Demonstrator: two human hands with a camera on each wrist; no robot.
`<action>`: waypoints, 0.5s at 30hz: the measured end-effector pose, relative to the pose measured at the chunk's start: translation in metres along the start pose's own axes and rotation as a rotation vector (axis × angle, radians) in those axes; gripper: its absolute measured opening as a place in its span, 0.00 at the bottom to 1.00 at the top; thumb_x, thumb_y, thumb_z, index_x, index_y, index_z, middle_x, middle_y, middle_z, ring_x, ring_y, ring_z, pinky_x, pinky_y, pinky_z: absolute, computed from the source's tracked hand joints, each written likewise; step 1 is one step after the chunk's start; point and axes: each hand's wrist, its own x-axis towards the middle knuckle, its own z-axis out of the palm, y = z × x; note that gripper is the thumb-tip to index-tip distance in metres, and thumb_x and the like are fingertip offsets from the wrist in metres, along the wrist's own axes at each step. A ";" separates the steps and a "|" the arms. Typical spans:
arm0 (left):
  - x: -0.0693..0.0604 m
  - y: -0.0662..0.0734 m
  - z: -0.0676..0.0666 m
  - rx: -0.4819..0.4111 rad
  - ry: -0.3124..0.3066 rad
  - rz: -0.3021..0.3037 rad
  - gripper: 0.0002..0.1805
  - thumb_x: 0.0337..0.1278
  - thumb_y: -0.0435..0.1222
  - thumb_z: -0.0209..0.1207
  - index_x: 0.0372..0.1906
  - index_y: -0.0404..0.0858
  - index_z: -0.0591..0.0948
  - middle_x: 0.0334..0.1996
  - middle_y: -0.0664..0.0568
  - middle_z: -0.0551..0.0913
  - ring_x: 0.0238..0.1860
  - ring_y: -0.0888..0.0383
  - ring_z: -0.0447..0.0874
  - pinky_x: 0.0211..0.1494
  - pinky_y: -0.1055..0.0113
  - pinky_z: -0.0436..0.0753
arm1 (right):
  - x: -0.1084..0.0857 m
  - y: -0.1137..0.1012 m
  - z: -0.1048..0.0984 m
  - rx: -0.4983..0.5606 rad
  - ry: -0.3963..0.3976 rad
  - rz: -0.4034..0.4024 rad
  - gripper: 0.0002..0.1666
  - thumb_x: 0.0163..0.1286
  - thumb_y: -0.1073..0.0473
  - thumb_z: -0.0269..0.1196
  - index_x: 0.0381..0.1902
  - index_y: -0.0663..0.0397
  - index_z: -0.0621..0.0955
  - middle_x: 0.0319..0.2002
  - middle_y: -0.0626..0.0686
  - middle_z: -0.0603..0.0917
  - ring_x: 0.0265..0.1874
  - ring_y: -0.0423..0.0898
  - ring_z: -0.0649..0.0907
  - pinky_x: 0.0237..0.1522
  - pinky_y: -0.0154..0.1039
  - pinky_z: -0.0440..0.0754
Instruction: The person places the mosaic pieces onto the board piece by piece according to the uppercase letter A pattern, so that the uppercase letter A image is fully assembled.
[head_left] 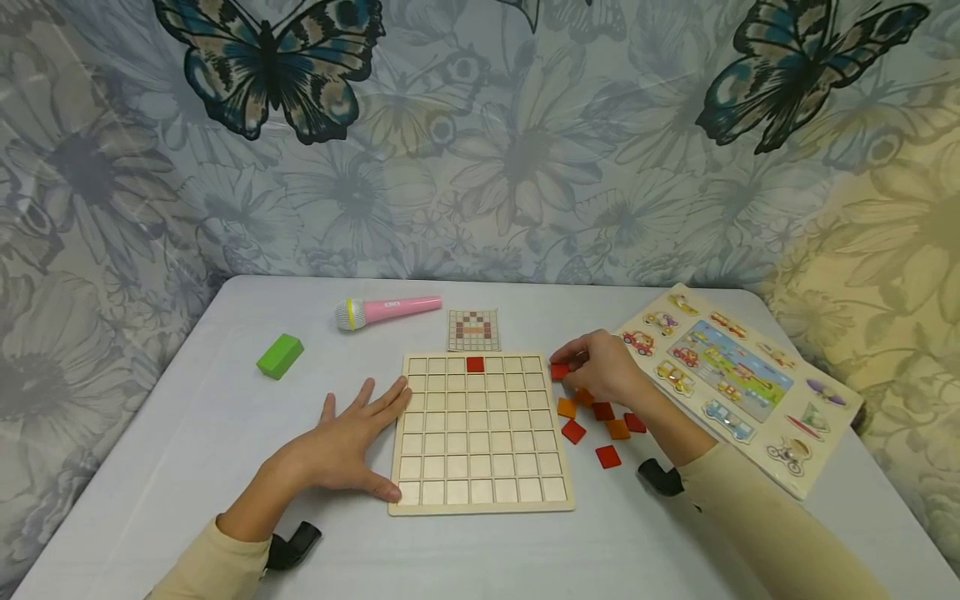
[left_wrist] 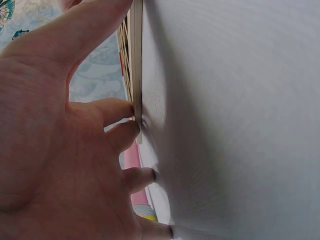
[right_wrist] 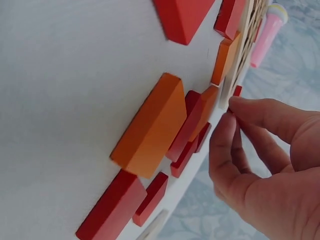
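Head view: pinches a red tile (head_left: pixel 558 372) at the fingertips of the right hand (head_left: pixel 606 367), just beside the grid board (head_left: pixel 477 423), top right; touches the board's left edge with the spread left hand (head_left: pixel 339 450).

The grid board (head_left: pixel 480 508) looks like smooth, matt wood, and the tiles (right_wrist: pixel 152 132) appear painted, with an even satin finish. The tablecloth (head_left: pixel 187 433) is matt fabric (faintly ribbed up close), while the microphone (head_left: pixel 393 309) seems smooth plastic with a rough, mesh-like head.
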 end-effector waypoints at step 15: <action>0.002 0.000 0.001 0.009 -0.004 -0.001 0.75 0.34 0.63 0.79 0.86 0.45 0.49 0.87 0.53 0.41 0.84 0.32 0.33 0.68 0.15 0.31 | 0.004 -0.007 0.007 -0.010 0.000 -0.055 0.16 0.61 0.66 0.74 0.48 0.54 0.91 0.43 0.55 0.91 0.39 0.49 0.84 0.39 0.39 0.83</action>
